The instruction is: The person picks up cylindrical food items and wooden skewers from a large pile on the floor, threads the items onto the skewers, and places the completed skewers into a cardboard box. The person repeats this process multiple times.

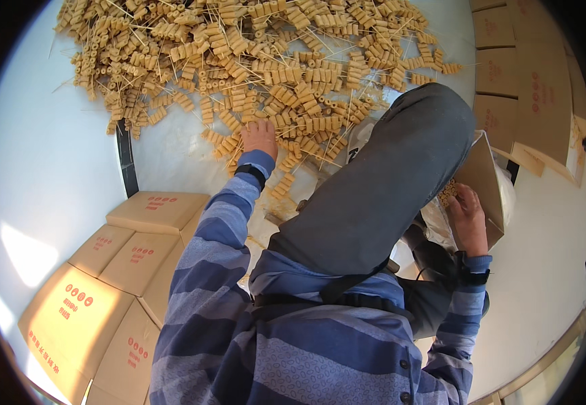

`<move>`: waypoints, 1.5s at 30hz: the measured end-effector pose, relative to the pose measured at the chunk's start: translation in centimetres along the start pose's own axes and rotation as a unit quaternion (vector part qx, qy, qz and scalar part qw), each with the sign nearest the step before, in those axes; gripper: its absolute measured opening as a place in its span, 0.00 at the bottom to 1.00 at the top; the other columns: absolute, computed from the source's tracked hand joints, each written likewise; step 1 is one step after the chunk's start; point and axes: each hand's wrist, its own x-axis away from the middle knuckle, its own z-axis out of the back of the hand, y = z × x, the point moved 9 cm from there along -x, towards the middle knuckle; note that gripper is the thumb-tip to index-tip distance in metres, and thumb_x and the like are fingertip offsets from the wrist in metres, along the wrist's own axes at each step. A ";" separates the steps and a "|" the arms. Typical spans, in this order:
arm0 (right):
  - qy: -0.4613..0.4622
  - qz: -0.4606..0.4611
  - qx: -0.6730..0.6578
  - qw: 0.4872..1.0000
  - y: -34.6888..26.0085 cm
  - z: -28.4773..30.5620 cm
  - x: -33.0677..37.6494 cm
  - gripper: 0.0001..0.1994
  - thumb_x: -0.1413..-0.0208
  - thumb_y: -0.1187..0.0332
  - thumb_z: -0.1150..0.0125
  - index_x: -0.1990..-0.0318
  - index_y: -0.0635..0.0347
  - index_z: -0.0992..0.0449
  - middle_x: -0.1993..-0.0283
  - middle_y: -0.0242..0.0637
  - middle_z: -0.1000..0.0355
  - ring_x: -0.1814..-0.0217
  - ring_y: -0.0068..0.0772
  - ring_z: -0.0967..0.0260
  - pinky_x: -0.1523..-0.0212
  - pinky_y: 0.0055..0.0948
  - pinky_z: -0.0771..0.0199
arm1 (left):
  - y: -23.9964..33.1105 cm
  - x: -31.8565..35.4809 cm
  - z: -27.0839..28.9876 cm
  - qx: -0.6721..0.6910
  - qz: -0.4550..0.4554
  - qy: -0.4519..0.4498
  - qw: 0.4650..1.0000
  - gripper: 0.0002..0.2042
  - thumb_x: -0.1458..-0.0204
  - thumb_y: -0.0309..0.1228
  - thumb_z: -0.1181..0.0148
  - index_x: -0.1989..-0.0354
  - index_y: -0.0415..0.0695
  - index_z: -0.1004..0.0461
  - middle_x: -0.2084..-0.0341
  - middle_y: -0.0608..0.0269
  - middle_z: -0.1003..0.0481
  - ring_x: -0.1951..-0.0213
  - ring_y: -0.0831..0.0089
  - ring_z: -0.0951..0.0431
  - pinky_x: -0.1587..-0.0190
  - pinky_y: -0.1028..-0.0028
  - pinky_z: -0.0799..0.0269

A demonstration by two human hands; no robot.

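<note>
A large heap of tan, ridged rolls on thin sticks, skewered rolls [239,61], spreads over the pale surface in front of me. At the heap's near edge my left hand [260,140] lies on several of them, its fingers stretched forward and slightly apart. To my right, my right hand [469,217] is at the mouth of an open carton [480,165] with clear plastic lining. Its fingers are curled against a bunch of skewered rolls [447,194], whose round ends show beside them. My bent leg partly hides the carton and its contents.
Closed cardboard boxes [138,256] are stacked at the near left. More cartons [543,88] stand at the far right. My raised knee [435,115] in dark trousers stands between the heap and the open carton. A few loose skewers lie near my left wrist.
</note>
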 end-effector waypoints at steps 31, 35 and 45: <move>-0.193 0.019 -0.475 0.858 -25.9 -6.9 4.1 0.19 0.32 0.61 0.47 0.42 0.66 0.29 0.46 0.39 0.29 0.46 0.25 0.30 0.48 0.25 0.28 | -0.1 11.7 21.4 0.850 -0.112 -0.211 0.470 0.16 0.33 0.42 0.51 0.60 0.41 0.29 0.79 0.68 0.33 0.74 0.77 0.33 0.68 0.78 0.36; -0.327 0.140 -0.495 0.792 -30.3 -10.5 4.5 0.22 0.29 0.58 0.52 0.38 0.65 0.32 0.54 0.32 0.28 0.49 0.21 0.33 0.42 0.23 0.35 | 4.3 14.9 24.7 0.851 -0.137 -0.230 0.453 0.16 0.34 0.43 0.50 0.60 0.41 0.29 0.79 0.67 0.32 0.74 0.76 0.32 0.68 0.77 0.35; -0.211 -0.023 -0.670 0.712 -27.4 -9.0 3.3 0.22 0.29 0.58 0.55 0.36 0.64 0.36 0.53 0.37 0.26 0.54 0.26 0.28 0.52 0.27 0.26 | 8.0 19.5 25.6 0.815 -0.131 -0.278 0.491 0.19 0.33 0.44 0.52 0.55 0.37 0.27 0.76 0.64 0.29 0.72 0.75 0.29 0.65 0.76 0.32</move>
